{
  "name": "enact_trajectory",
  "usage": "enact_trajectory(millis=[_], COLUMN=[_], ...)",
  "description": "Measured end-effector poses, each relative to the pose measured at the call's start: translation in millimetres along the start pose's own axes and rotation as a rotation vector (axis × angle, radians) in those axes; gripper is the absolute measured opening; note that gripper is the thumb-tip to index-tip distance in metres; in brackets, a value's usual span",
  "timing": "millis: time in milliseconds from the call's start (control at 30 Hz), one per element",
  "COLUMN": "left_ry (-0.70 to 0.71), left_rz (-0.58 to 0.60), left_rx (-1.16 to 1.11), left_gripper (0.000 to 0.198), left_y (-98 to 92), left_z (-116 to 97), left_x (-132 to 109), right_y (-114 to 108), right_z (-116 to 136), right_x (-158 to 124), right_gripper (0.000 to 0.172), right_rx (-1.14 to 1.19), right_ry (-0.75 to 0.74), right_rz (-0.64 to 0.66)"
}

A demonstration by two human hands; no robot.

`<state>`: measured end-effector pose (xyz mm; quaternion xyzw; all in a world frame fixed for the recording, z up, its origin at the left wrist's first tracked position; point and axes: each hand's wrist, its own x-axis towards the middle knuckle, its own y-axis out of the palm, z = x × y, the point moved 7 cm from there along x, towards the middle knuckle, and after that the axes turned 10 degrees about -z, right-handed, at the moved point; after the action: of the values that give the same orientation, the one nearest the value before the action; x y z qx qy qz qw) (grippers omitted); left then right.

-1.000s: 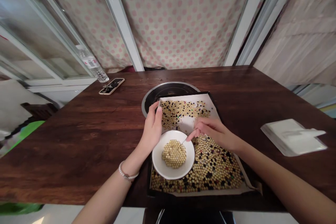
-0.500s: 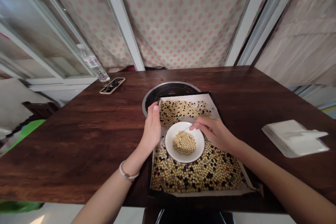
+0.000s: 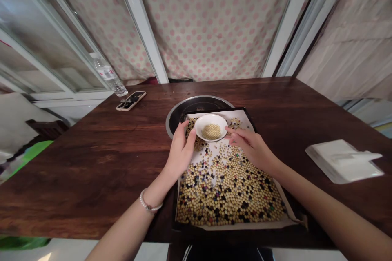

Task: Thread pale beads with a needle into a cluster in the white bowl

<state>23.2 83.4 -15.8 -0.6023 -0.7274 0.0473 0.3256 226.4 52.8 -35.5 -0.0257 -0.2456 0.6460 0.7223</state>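
Note:
A white bowl (image 3: 201, 123) of small cream-gold beads (image 3: 212, 131) sits at the far end of a shallow, paper-lined black tray (image 3: 245, 109). Loose beads (image 3: 232, 187), mostly cream-gold mixed with black and a few coloured ones, lie across the tray. Just left of the bowl is my left hand (image 3: 181, 147), its thumb and fingers apart, by the tray's left edge. On the other side, my right hand (image 3: 252, 149) has its index fingertip at the bowl's right rim. Its other fingers are curled in; whatever they pinch is too small to make out.
Behind the tray lies a round dark pan with a silver rim (image 3: 169, 120), partly covered by it. A phone (image 3: 131, 101) and a water bottle (image 3: 109, 75) are at the back left. A white packet (image 3: 343, 161) rests on the right of the wooden table (image 3: 101, 163).
The bowl has moved away from me to the tray's far end, uncovering white paper and scattered beads. A thin, wire-like thing visible at my right fingertips before no longer shows clearly.

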Motion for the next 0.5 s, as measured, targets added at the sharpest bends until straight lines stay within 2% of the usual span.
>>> enact_trajectory(millis=[133,300,500], left_ry=[0.086,0.269,0.320], left_rz=[0.040,0.121,0.122], left_rx=[0.103,0.227,0.347], left_gripper=[0.045,0.042,0.046], left_y=[3.5,7.9,6.8], left_z=[0.2,-11.1,-7.9], left_x=[-1.8,-5.8,0.4], right_y=[7.2,0.5,-2.8], right_z=[1.5,6.7,7.5], right_x=[-1.8,0.9,2.3], right_gripper=[0.043,0.030,0.025], right_rx=[0.048,0.111,0.109], right_ry=[0.020,-0.031,-0.075], right_rz=[0.067,-0.018,-0.063])
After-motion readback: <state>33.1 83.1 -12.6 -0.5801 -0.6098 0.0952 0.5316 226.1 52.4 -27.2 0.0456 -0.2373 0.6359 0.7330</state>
